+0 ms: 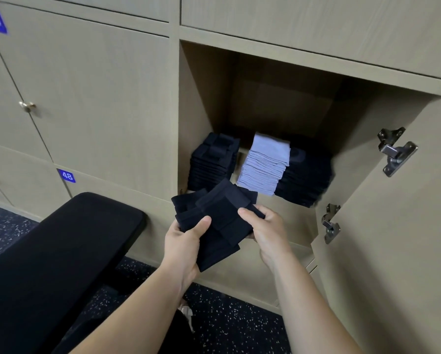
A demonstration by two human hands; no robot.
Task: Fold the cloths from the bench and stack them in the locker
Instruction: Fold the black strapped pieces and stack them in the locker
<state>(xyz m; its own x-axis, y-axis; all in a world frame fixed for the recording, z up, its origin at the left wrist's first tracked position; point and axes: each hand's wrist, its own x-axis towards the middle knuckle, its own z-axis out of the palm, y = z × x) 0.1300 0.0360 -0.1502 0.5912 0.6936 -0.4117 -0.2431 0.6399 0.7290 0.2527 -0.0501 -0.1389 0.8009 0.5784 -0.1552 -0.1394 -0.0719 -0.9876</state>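
Note:
A small bundle of folded dark navy cloths (215,221) is held in front of the open locker (204,103), just below its floor. My left hand (184,245) grips the bundle from the left with the thumb on top. My right hand (268,229) grips its right side, thumb over the top edge. Inside the locker stand a navy stack (213,162) at the left, a light blue stack (264,166) in the middle and another dark stack (303,180) at the right.
The locker door (393,226) hangs open to the right, with metal hinges (395,152) showing. A black padded bench (55,254) lies at lower left. Closed lockers numbered 33 and 48 (66,176) fill the left wall. The floor (227,323) is dark and speckled.

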